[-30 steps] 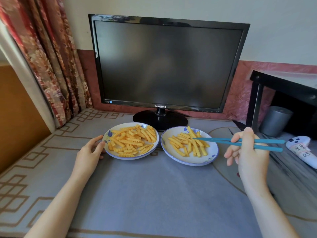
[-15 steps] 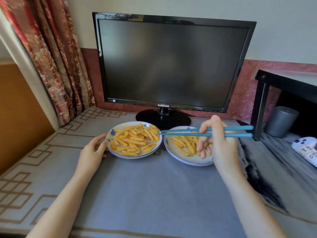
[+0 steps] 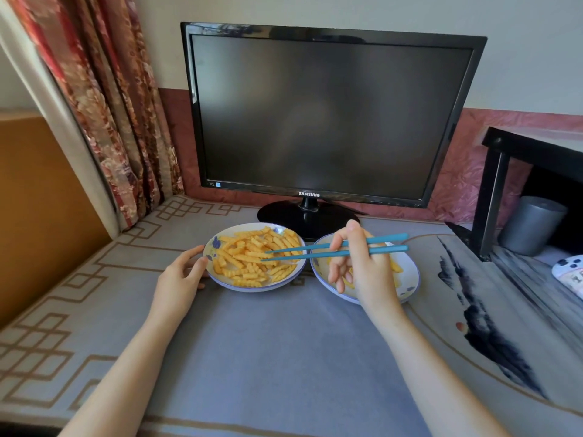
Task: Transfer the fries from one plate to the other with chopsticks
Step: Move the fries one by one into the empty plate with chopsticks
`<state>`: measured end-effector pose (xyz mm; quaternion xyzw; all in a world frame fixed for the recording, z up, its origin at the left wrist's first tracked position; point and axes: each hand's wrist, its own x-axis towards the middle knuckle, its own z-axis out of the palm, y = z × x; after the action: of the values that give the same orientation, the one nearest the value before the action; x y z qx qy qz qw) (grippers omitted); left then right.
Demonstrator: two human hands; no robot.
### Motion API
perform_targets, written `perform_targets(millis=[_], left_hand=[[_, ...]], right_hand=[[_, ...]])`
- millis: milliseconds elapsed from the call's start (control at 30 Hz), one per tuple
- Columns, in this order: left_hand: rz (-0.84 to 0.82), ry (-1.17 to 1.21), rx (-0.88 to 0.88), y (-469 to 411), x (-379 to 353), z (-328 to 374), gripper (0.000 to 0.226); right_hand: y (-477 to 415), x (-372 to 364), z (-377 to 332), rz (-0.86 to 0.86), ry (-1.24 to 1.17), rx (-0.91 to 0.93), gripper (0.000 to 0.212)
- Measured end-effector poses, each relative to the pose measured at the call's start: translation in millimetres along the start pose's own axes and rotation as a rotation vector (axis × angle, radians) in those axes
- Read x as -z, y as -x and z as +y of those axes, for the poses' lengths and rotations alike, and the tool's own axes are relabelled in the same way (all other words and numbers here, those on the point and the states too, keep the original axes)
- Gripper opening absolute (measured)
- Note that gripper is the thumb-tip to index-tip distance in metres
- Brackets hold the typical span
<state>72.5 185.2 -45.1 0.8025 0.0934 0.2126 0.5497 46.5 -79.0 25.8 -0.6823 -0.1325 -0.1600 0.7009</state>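
The left hand [image 3: 179, 279] rests loose fingers against the rim of the left plate [image 3: 252, 289], steadying it. The right hand [image 3: 362, 272], over the right plate [image 3: 408, 279], pinches blue chopsticks [image 3: 388, 238], whose tips are parted above the heaped fries [image 3: 243, 258]. Crinkle-cut, light and probably brittle, each is best nipped mid-length, across its ridges. Grey patterned cloth covers the desk [image 3: 268, 357]; behind stand a dark monitor [image 3: 328, 111] and floral curtain [image 3: 110, 105].
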Motion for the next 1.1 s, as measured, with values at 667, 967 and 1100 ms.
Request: perform_targets(millis=[667, 967, 1100], left_hand=[[-0.006, 0.005, 0.004, 0.2, 0.4, 0.5, 0.030], [0.006, -0.002, 0.008, 2.9, 0.5, 4.7, 0.030], [0.002, -0.003, 0.012, 2.7, 0.5, 5.2, 0.031]], right_hand=[[4.2, -6.5, 11.5, -0.019, 0.025, 0.036, 0.044], [8.8, -12.2, 10.5, -0.023, 0.107, 0.048, 0.046], [8.0, -4.0, 5.4, 0.061, 0.079, 0.030, 0.047]])
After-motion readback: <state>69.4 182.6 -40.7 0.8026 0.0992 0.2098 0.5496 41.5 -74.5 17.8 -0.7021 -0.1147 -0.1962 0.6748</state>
